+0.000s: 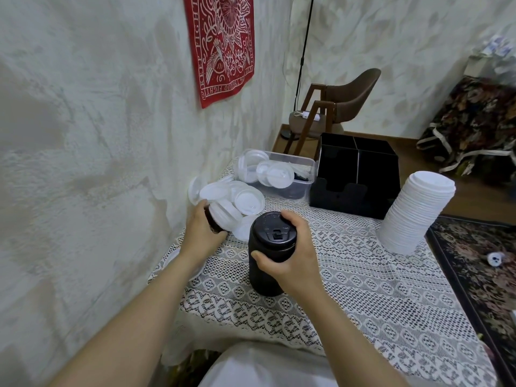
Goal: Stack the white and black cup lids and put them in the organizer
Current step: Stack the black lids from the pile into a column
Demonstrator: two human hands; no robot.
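Observation:
A tall stack of black lids [268,255] stands on the lace-covered table [363,303], and my right hand [290,255] is wrapped around its right side and top. My left hand [202,233] reaches into a loose pile of white lids [237,199] by the wall and closes on a dark lid [210,219] at the pile's near edge. A tall stack of white lids [413,216] stands at the table's right edge. The black organizer [357,180] with empty compartments sits at the back of the table.
A clear plastic bin [279,171] holding more white lids sits left of the organizer. The wall runs close along the table's left side. A brown chair [335,107] stands beyond the table, and a patterned rug [480,261] lies to the right.

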